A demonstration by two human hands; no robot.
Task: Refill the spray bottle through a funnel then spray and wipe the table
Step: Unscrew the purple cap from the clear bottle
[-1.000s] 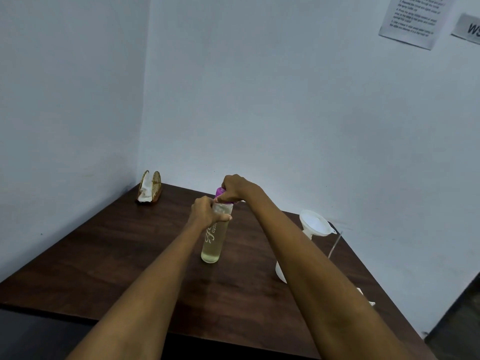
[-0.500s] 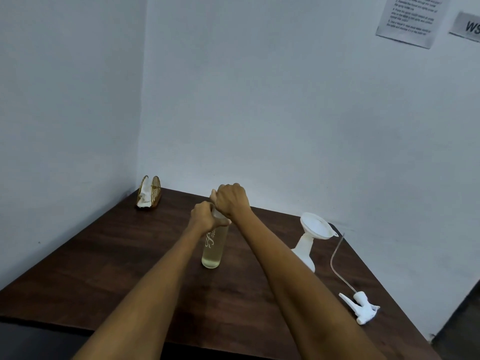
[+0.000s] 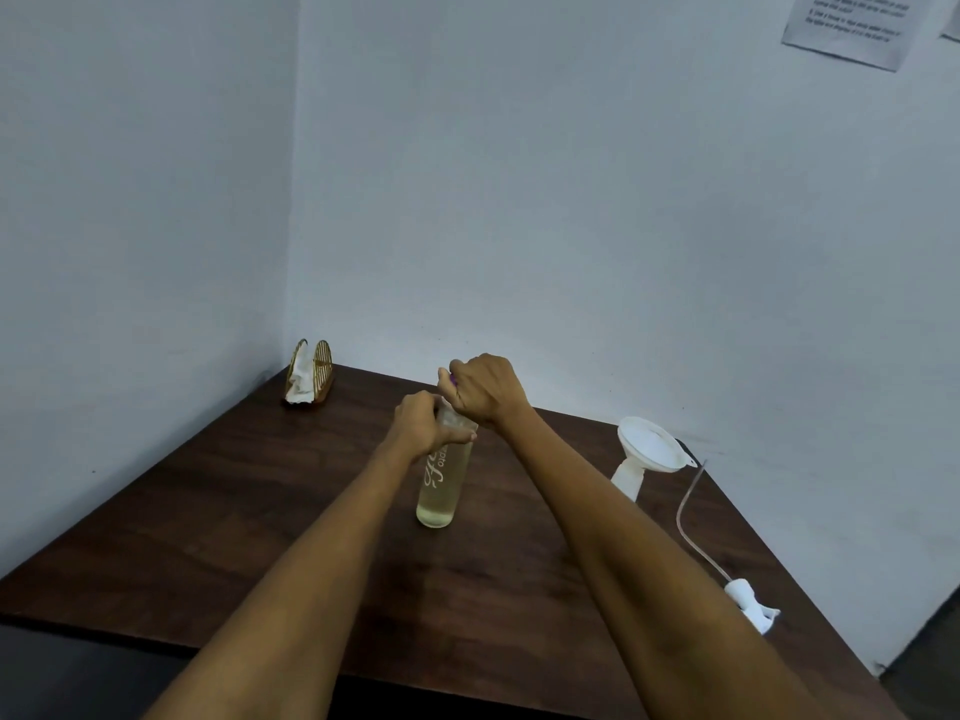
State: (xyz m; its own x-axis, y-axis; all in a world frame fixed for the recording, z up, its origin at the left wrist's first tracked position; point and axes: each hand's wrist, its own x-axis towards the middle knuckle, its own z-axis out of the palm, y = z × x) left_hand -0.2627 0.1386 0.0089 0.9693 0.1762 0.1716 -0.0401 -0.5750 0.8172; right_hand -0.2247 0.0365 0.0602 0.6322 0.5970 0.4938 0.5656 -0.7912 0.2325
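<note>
A clear bottle [image 3: 439,491] with pale yellow liquid stands upright mid-table. My left hand [image 3: 423,426] grips its upper part. My right hand [image 3: 483,387] is closed over its purple cap [image 3: 452,379], which barely shows. A white funnel [image 3: 652,449] sits in the neck of a white bottle [image 3: 626,478] at the right, mostly hidden behind my right forearm. The white spray head [image 3: 750,605] with its thin dip tube [image 3: 685,517] lies on the table near the right edge.
The dark wooden table [image 3: 234,501] fills a corner between two white walls. A gold wire holder [image 3: 311,379] with white napkins stands in the far left corner. A printed sheet [image 3: 852,23] hangs on the right wall.
My right hand has closed fully over the purple cap and turned on it. The view shifted, so the spray head and tube came out from behind my right forearm.
</note>
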